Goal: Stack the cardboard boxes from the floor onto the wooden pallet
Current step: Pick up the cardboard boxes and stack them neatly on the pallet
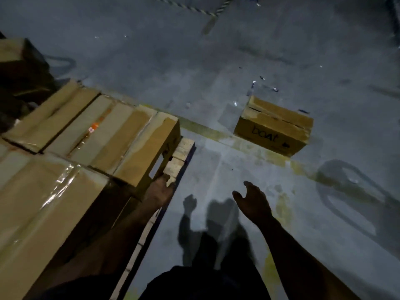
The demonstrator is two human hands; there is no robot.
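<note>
Floor [238, 61] of grey concrete carries the pallet [184, 152] at left, stacked with taped boxes [91, 131]. One box [275, 126] sits apart on the floor. Right hand [255, 201] hovers, grip wide; left hand [161, 189] touches the corner box, fingers hidden, grip unclear.

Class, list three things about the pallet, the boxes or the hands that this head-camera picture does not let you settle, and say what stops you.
1. Wooden pallet, head view: mostly hidden under the stacked boxes; its extent is unknown.
2. Left hand: its fingertips are lost in shadow at the end box's base, so touch or grip is unclear.
3. Box on the floor: its contents are hidden; its far side faces away.
4. Right hand: dark, but open and holds nothing.
</note>
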